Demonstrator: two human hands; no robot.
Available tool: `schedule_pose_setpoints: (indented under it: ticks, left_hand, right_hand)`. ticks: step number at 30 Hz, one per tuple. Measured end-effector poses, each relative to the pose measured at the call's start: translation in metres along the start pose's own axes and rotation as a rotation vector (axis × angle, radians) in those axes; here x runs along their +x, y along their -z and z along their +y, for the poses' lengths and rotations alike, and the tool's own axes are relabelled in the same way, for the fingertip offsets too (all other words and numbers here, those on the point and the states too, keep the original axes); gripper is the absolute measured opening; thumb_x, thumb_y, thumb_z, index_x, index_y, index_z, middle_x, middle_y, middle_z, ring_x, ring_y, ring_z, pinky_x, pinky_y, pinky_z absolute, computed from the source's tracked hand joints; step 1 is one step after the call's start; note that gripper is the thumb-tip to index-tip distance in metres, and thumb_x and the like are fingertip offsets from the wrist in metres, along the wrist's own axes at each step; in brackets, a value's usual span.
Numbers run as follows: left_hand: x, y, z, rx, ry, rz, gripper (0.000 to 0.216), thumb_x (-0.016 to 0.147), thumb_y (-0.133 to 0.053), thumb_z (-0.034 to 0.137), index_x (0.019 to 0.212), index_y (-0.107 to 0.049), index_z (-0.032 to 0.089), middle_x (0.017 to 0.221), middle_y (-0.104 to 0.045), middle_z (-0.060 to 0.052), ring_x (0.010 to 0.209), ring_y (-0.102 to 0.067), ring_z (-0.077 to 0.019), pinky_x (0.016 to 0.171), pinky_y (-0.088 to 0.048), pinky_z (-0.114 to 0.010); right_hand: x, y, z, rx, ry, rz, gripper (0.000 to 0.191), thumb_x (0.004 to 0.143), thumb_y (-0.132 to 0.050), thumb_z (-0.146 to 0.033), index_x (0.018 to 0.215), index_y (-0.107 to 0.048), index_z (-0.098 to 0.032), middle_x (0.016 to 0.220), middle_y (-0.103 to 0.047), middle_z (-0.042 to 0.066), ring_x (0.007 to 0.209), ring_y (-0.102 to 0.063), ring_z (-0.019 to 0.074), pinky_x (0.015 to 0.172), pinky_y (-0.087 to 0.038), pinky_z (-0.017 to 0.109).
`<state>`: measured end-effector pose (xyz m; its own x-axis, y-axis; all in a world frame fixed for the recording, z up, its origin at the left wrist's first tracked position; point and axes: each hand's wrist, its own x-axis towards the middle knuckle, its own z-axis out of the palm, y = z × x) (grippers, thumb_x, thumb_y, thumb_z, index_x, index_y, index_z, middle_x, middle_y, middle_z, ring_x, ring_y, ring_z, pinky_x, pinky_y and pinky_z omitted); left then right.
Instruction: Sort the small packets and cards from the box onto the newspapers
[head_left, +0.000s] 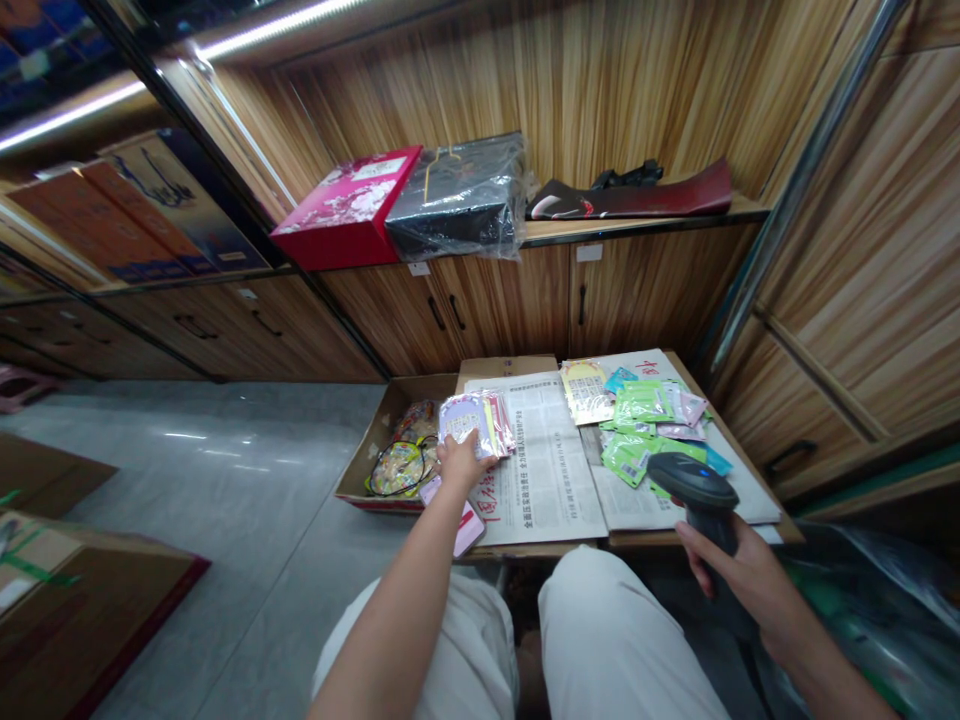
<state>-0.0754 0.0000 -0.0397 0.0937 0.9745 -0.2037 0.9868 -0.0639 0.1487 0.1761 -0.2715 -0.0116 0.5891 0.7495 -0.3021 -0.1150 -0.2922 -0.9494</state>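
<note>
Currently, a film-wrapped stack of purple, yellow and pink printed cards (466, 414) lies at the left side of the black-and-white newspaper sheets (551, 490). Left hand (459, 462) on its near edge; cannot tell whether fingers are pinched under. Right hand (739, 562) wrapped round the handle of a black handheld barcode scanner (696, 483). Step in hand appears to be handling the stack, scanner ready; moving it would call for a light, even pinch, slick film likely sliding. Outward: shiny green flat packets (646, 401) right, open brown cardboard box (375, 425) left.
</note>
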Motion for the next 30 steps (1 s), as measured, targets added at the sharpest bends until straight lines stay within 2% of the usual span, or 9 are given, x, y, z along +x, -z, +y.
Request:
schedule_pose_setpoints:
  ticks: [4,9,12,14,17,20,23,25,30]
  left_hand:
    - [-0.003,0.004,0.005,0.004,0.014,-0.01,0.074,0.073,-0.067,0.056,0.14,-0.048,0.033,0.14,-0.042,-0.018,0.128,-0.04,-0.0415,0.098,-0.037,-0.05]
    - [0.0,0.008,0.025,0.046,-0.029,0.073,0.083,0.071,-0.066,0.063,0.141,-0.046,0.022,0.145,-0.036,-0.024,0.137,-0.026,-0.0443,0.104,-0.027,-0.056]
    - [0.003,0.005,0.054,0.007,-0.137,0.144,0.063,0.08,-0.063,0.05,0.134,-0.051,0.019,0.145,-0.038,-0.022,0.138,-0.027,-0.0385,0.108,-0.025,-0.049]
    - [0.005,-0.002,0.078,-0.049,-0.209,0.143,0.052,0.083,-0.062,0.042,0.129,-0.055,0.02,0.145,-0.04,-0.018,0.136,-0.03,-0.0351,0.107,-0.028,-0.044]
    - [0.008,-0.02,0.113,-0.171,-0.302,0.08,0.045,0.082,-0.064,0.032,0.124,-0.06,0.018,0.137,-0.049,-0.018,0.13,-0.041,-0.033,0.104,-0.033,-0.04]
    - [0.017,-0.042,0.144,-0.38,-0.346,0.003,0.041,0.08,-0.064,0.022,0.119,-0.062,0.011,0.124,-0.058,-0.02,0.114,-0.056,-0.0296,0.098,-0.039,-0.036]
    - [0.029,-0.059,0.169,-0.562,-0.261,-0.029,0.037,0.076,-0.066,0.015,0.113,-0.062,0.01,0.117,-0.063,-0.019,0.106,-0.062,-0.0263,0.092,-0.043,-0.032]
    - [0.037,-0.065,0.183,-0.587,-0.167,-0.029,0.035,0.075,-0.067,0.012,0.11,-0.061,0.011,0.113,-0.065,-0.017,0.106,-0.062,-0.0255,0.089,-0.044,-0.03]
    - [0.045,-0.068,0.208,-0.568,0.018,-0.001,0.049,0.069,-0.078,0.022,0.11,-0.053,0.012,0.118,-0.06,-0.02,0.107,-0.062,-0.028,0.083,-0.047,-0.031]
  right_hand:
    - [0.001,-0.001,0.0,-0.003,-0.012,0.005,0.049,0.068,-0.073,-0.059,0.092,-0.056,-0.02,0.041,-0.051,-0.008,0.035,-0.044,0.013,0.038,-0.037,0.026]
    - [-0.001,-0.002,-0.004,0.022,-0.002,-0.002,0.049,0.07,-0.072,-0.055,0.097,-0.055,-0.018,0.045,-0.052,-0.009,0.035,-0.044,0.0114,0.037,-0.037,0.024]
    - [0.001,-0.001,-0.002,0.025,0.008,0.018,0.044,0.071,-0.072,-0.053,0.092,-0.055,-0.019,0.046,-0.051,-0.009,0.036,-0.044,0.0106,0.036,-0.037,0.023]
    - [0.004,0.002,0.0,0.04,0.008,0.028,0.045,0.071,-0.072,-0.053,0.094,-0.055,-0.019,0.047,-0.051,-0.009,0.035,-0.043,0.0101,0.036,-0.037,0.022]
    - [0.009,0.007,0.005,0.061,-0.006,0.048,0.049,0.069,-0.073,-0.053,0.1,-0.056,-0.019,0.046,-0.051,-0.01,0.033,-0.042,0.01,0.034,-0.036,0.022]
    - [0.015,0.014,0.008,0.071,-0.023,0.056,0.048,0.068,-0.074,-0.054,0.095,-0.056,-0.019,0.043,-0.051,-0.009,0.033,-0.043,0.011,0.034,-0.036,0.023]
    - [0.019,0.021,0.009,0.052,-0.033,0.06,0.041,0.069,-0.073,-0.055,0.083,-0.054,-0.021,0.041,-0.05,-0.009,0.034,-0.044,0.0114,0.036,-0.037,0.023]
    - [0.022,0.025,0.011,0.046,-0.024,0.068,0.041,0.07,-0.072,-0.056,0.078,-0.052,-0.021,0.041,-0.049,-0.009,0.034,-0.043,0.0106,0.036,-0.037,0.023]
    - [0.028,0.032,0.017,0.053,-0.053,0.1,0.049,0.07,-0.071,-0.057,0.096,-0.055,-0.019,0.042,-0.048,-0.01,0.034,-0.042,0.0105,0.037,-0.036,0.022]
